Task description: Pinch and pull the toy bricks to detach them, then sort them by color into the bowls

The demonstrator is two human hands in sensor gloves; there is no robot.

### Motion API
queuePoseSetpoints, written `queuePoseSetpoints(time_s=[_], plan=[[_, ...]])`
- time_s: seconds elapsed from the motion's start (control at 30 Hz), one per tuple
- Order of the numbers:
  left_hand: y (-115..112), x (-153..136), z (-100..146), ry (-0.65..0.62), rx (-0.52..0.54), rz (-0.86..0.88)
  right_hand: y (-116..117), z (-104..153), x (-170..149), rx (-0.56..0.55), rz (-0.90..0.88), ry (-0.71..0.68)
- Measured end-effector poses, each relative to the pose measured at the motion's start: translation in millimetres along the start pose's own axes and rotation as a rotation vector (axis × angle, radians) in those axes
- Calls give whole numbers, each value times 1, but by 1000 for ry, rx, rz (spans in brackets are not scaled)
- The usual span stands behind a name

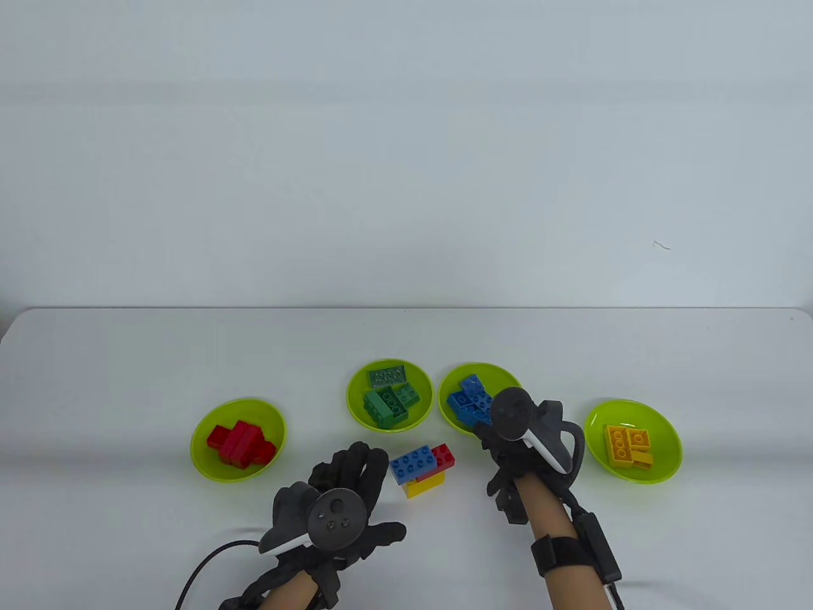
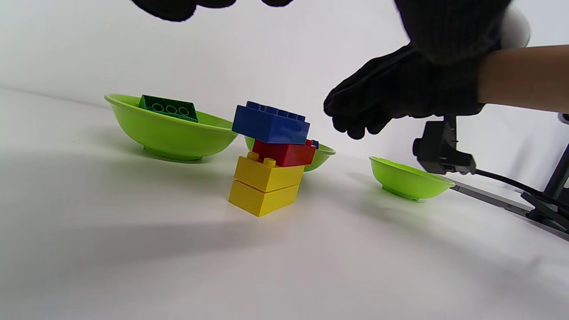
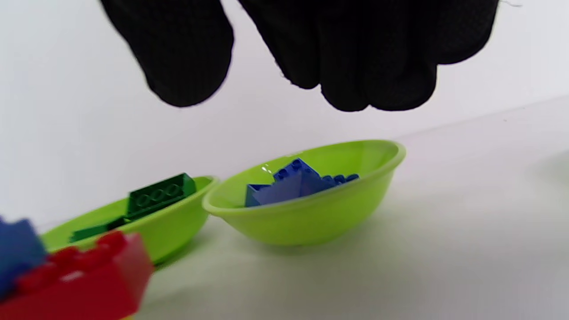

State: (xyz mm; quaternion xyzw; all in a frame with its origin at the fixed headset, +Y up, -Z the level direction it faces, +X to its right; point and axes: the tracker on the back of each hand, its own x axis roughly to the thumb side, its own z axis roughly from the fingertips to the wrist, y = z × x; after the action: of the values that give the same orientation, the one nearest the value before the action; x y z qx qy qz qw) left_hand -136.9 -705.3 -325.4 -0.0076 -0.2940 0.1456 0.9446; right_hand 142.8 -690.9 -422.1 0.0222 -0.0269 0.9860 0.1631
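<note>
**Four-brick stack stands free between two empty hands**

The remaining stack [image 1: 422, 469] stands on the table [image 1: 127, 356] in front of the green and blue bowls, touched by neither hand. In the left wrist view it reads, top down, as a blue brick [image 2: 271, 123], a red brick [image 2: 284, 152] and two yellow bricks [image 2: 265, 189]. In the table view the blue brick's long axis runs roughly left to right, tilted slightly, its right end toward the red brick, which juts out on the right. The studs point up.

The left hand [image 1: 343, 502] lies just left of the stack, fingers spread and relaxed, holding nothing. The right hand [image 1: 508, 445] hovers near the rim of the blue bowl [image 1: 454, 381], its fingers hanging loosely curled, and the right wrist view shows nothing between them.

Around this sit the green bowl [image 1: 356, 387], the red bowl [image 1: 203, 432] at far left and the yellow bowl [image 1: 667, 438] at far right, each holding bricks of its own colour.

The likely risk is the overhang: pulling the blue brick without the base steadied could tip the whole stack, or lift the red brick with it. A brick then dropped into the blue bowl with red attached would spoil the sort.
</note>
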Motion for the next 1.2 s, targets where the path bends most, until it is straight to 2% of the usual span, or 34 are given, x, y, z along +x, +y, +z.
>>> queuePoseSetpoints(time_s=[0.1, 0.23, 0.4, 0.53, 0.7, 0.97, 1.1, 1.2], plan=[[0, 0, 0, 0, 4, 1, -19, 23, 3, -8, -27, -104], [1, -1, -1, -2, 7, -1, -30, 58, 4, 61, -69, -212], [1, 0, -3, -7, 3, -3, -22, 91, 2, 108, -68, -303], [-2, 0, -4, -4, -13, -7, -9, 111, 1, 129, 12, -343], [-4, -2, -4, 3, -20, -12, 1, 121, 0, 121, 76, -362], [3, 2, -7, 1, 5, -29, -2, 127, -3, 107, 60, -365], [8, 5, -23, 10, 61, 3, -3, 127, -3, 97, 52, -368], [3, 4, -44, 51, 44, -21, -3, 127, -3, 97, 51, -368]])
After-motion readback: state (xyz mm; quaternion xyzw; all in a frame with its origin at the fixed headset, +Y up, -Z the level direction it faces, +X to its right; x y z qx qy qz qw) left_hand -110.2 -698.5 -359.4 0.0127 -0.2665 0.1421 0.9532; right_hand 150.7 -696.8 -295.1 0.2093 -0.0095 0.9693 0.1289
